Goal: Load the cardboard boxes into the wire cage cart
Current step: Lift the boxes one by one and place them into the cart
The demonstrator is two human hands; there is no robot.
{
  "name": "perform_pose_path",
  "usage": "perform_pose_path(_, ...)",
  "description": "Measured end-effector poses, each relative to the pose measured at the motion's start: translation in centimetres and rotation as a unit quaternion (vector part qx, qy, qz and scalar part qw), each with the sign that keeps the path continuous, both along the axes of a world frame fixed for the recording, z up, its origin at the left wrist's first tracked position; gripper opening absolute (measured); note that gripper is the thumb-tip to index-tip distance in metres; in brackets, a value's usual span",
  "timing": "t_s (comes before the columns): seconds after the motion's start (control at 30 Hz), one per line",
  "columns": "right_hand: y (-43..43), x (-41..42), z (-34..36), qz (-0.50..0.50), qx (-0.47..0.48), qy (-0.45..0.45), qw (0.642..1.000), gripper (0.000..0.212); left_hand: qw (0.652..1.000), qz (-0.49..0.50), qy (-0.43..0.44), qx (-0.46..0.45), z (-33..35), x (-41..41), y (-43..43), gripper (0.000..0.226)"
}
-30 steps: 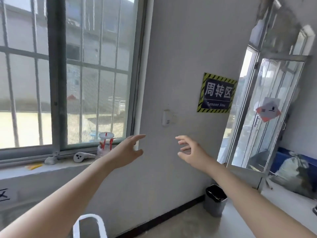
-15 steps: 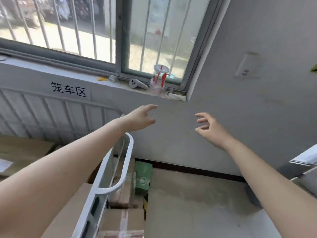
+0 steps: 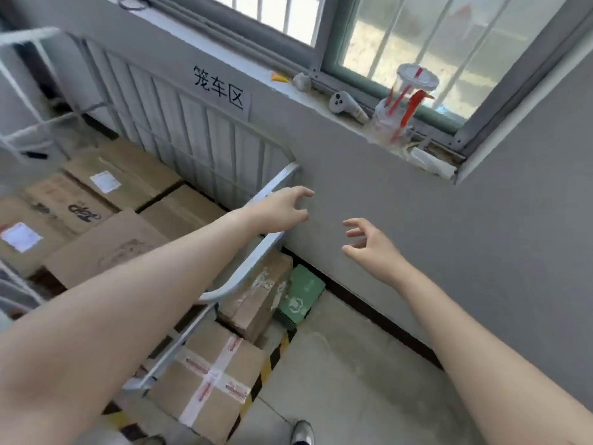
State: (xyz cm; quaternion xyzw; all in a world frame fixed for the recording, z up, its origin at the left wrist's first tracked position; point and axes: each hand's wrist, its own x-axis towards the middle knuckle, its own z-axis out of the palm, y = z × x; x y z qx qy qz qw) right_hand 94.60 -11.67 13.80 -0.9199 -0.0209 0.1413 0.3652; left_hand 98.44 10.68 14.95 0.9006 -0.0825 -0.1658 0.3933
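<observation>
A grey wire cage cart (image 3: 205, 149) stands against the wall on the left, with several cardboard boxes (image 3: 106, 245) lying flat inside it. On the floor beside the cart's right frame sit a taped cardboard box (image 3: 208, 383), a second brown box (image 3: 256, 297) behind it and a small green box (image 3: 301, 297) by the wall. My left hand (image 3: 279, 210) hovers over the cart's top right corner, fingers loosely spread, holding nothing. My right hand (image 3: 372, 248) is raised in front of the wall, fingers relaxed and empty.
A windowsill (image 3: 353, 123) above holds a white controller (image 3: 346, 106), a plastic cup (image 3: 404, 101) with red straws and small bits. Yellow-black tape (image 3: 272, 358) marks the concrete floor (image 3: 353, 380). My shoe (image 3: 303, 433) shows at the bottom edge.
The view has swung down and to the left, from the window and door to the cart and the boxes on the floor. Both hands stay raised and empty.
</observation>
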Motion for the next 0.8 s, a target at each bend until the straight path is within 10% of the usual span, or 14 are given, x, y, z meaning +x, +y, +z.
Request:
perform_pose_path(0.37, 4.8, 3.5, -15.1, 0.251, -0.027, 0.145, 0.957, 0.042, 0.962, 0.162, 0.200, -0.092, -16.0, -9.2, -1.4, 0.055)
perform_pose_path(0.8, 8.4, -3.9, -43.3, 0.373, -0.143, 0.193, 0.896, 0.051, 0.848, 0.438, 0.298, 0.002, -44.3, -26.5, 2.6, 0.048)
